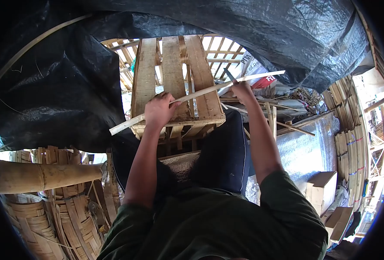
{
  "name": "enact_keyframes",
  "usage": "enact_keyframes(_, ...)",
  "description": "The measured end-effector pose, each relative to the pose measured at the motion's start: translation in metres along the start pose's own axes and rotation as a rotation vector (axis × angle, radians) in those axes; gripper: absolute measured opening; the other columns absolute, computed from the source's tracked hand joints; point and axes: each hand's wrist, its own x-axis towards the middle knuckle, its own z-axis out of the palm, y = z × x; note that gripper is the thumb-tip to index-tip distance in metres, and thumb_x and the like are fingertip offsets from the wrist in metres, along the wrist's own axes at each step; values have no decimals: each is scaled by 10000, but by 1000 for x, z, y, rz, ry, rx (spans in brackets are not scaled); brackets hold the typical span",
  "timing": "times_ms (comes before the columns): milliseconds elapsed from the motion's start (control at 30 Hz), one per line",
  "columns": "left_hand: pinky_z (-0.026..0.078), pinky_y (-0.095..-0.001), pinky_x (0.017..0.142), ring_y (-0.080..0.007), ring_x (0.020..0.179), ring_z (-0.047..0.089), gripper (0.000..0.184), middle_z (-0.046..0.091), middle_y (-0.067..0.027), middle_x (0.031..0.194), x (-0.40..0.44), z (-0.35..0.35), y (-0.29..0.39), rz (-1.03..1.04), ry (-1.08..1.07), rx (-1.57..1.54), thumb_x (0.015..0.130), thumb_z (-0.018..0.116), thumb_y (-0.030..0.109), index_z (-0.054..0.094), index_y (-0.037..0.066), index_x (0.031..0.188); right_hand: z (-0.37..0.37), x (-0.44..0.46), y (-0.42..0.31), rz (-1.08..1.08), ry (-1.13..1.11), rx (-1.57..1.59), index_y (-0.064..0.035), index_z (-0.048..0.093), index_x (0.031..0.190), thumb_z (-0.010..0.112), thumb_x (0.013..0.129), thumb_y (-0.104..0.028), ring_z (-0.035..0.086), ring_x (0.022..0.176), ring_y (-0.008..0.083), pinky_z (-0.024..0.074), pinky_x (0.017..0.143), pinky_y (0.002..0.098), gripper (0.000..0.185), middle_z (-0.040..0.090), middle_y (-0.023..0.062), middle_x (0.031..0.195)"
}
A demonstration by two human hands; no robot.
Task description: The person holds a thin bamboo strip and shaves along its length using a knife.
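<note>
A long pale bamboo strip point(209, 90) runs slantwise over a slatted wooden crate point(173, 65), its right end higher in the view. Near the crate's front left part, my left hand point(159, 108) is closed around the strip. My right hand point(242, 92), right of the crate, is closed on the handle of a knife point(229, 74). The blade points up and to the left, close against the strip. My fingers on the handle are partly hidden.
Black plastic sheeting point(57, 82) hangs at the left and top. A thick bamboo pole point(44, 177) and woven bamboo pieces point(77, 216) lie at lower left. Bundled strips point(350, 151), a cardboard box point(321, 190) and a printed sack point(250, 69) are on the right.
</note>
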Motion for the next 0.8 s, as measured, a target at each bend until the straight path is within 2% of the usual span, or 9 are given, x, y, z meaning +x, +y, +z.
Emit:
enact_keyframes(267, 523, -423, 687, -281, 783, 672, 332, 665, -59, 813, 3, 0, 0, -63, -59, 6, 833, 723, 440, 650, 117, 814, 7, -14, -8, 72, 150, -5, 34, 671, 958, 434, 1015, -363, 703, 728, 352, 539, 644, 443, 467, 687, 230, 763)
enact_keyframes(367, 521, -417, 686, -279, 782, 672, 333, 675, -59, 822, 3, -4, -2, -67, -54, -43, 834, 722, 446, 659, 119, 824, 39, 0, 23, -449, 321, -168, 41, 664, 981, 447, 1006, -362, 691, 824, 402, 509, 739, 488, 457, 691, 224, 790)
enact_keyframes(467, 520, -409, 687, -273, 782, 673, 327, 682, -60, 823, 4, -1, -2, -89, -77, -12, 837, 722, 444, 669, 122, 834, -1, -19, -9, 192, 136, 212, 15, 649, 946, 468, 1007, -370, 645, 624, 339, 506, 587, 451, 429, 655, 224, 748)
enact_keyframes(500, 520, -409, 687, -273, 782, 673, 327, 682, -60, 823, 3, -1, -3, -94, -78, -15, 837, 722, 444, 669, 122, 834, 19, -6, 7, 192, 134, 207, 15, 649, 946, 468, 1007, -370, 645, 624, 339, 506, 587, 451, 429, 655, 224, 748)
enact_keyframes(567, 521, -404, 687, -271, 779, 675, 322, 682, -61, 817, 4, -3, -4, -90, -84, -32, 838, 723, 443, 676, 124, 842, 62, 14, 34, -467, 421, -68, 12, 653, 926, 448, 1012, -392, 622, 559, 331, 501, 550, 454, 461, 643, 193, 702)
enact_keyframes(633, 524, -407, 709, -266, 800, 675, 331, 684, -58, 820, 6, -3, -2, -92, -104, -10, 850, 699, 466, 678, 136, 859, 23, 9, 20, -459, 268, -231, 16, 661, 928, 452, 1009, -389, 637, 596, 336, 516, 594, 460, 463, 660, 200, 716)
enact_keyframes(700, 527, -410, 731, -261, 821, 674, 341, 686, -54, 823, 4, -4, -3, -106, -125, 9, 863, 675, 490, 680, 148, 876, 7, -4, 0, 153, 220, 290, 55, 648, 906, 453, 1009, -393, 657, 757, 395, 505, 762, 486, 500, 662, 264, 781)
enact_keyframes(733, 528, -411, 729, -263, 817, 674, 341, 686, -56, 819, 3, -4, -3, -109, -119, -12, 864, 675, 490, 680, 149, 877, 31, 14, 29, -254, 292, -69, 61, 641, 904, 444, 1010, -408, 639, 602, 327, 511, 622, 454, 519, 646, 221, 716)
enact_keyframes(800, 528, -411, 726, -265, 813, 674, 341, 685, -57, 814, 5, -4, -2, -106, -113, -32, 864, 674, 490, 679, 149, 879, 33, -3, 17, -170, 98, -63, 49, 633, 960, 448, 1012, -391, 629, 544, 286, 500, 534, 430, 481, 644, 205, 705)
